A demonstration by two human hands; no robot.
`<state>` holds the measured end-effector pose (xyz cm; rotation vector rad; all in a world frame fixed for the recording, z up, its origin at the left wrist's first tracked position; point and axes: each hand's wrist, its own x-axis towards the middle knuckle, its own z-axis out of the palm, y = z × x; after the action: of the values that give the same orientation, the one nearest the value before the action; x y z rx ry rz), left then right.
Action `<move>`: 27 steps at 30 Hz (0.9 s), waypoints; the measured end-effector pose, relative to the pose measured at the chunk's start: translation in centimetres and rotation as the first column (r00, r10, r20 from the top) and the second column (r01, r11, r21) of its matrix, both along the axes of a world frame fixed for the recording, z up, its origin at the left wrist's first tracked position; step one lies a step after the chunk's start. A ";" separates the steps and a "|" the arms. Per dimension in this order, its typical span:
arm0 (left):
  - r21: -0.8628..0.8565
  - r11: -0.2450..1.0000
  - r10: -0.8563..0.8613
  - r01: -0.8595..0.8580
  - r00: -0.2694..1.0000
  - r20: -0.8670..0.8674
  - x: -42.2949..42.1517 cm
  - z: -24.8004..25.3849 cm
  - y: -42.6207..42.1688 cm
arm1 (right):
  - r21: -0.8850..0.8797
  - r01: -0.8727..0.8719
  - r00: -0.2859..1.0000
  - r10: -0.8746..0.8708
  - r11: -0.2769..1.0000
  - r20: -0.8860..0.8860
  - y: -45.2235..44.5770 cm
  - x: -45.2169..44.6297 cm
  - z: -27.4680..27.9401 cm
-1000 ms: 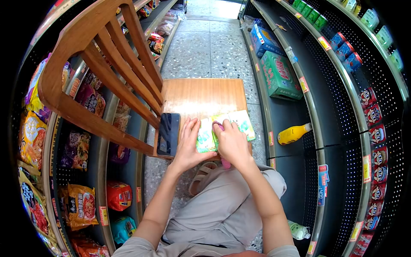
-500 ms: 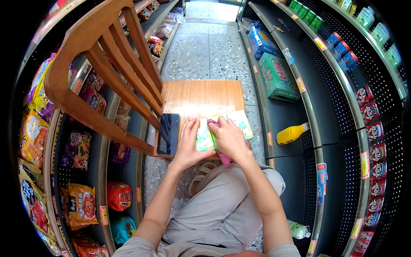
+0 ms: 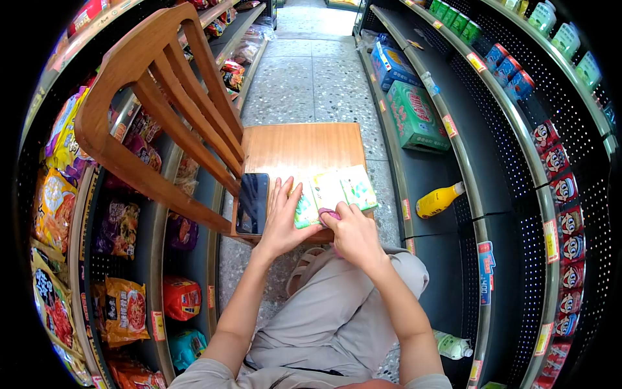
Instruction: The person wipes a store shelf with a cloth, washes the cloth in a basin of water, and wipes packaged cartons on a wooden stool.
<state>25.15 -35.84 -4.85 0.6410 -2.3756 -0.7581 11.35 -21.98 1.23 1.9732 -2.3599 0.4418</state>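
White-and-green small cartons lie side by side on the wooden chair seat. My left hand rests against the leftmost carton, its fingers stretched out along the left side and its thumb at the near edge. A pink cloth is bunched in my right hand, whose fingers are closed and press it onto the near part of the cartons. Most of the cloth is hidden under that hand. Just left of my left hand lies a dark phone.
The slatted chair back rises at the left. Noodle packets fill the left shelves. On the right shelves are a green box, a blue box, a yellow bottle lying down, and red cans. Speckled floor runs between.
My right hand has slid the pink cloth toward me, uncovering more of the middle and right cartons. My left hand stays in nearly the same place. The camera view has shifted slightly.
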 end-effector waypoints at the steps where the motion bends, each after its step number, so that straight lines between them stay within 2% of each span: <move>1: -0.034 0.999 0.006 -0.006 1.000 0.001 0.0 0.3 0.3 | -0.004 0.004 1.000 -0.004 1.000 0.006 0.2 0.0 0.0; 4: -0.113 0.993 -0.042 0.044 0.999 0.025 -0.1 0.6 1.1 | -0.037 0.030 1.000 -0.030 0.999 0.010 0.5 -0.2 -0.4; 7: -0.116 0.991 -0.068 0.070 0.997 0.019 0.0 0.7 1.6 | -0.022 0.067 0.998 -0.067 0.998 0.001 0.6 -0.3 -0.2; 16: -0.074 0.996 -0.051 0.047 0.997 -0.055 -0.4 -0.1 1.8 | -0.013 0.057 0.998 -0.057 0.998 -0.008 -1.2 -1.3 0.1; 27: -0.056 0.998 -0.045 0.041 0.996 -0.076 -0.4 -0.5 1.7 | -0.029 0.071 0.992 -0.074 0.997 -0.105 -6.4 -3.0 -1.0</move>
<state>24.73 -34.17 -5.34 0.5302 -2.3379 -0.7204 8.37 -28.39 0.18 1.8441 -2.3402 0.3521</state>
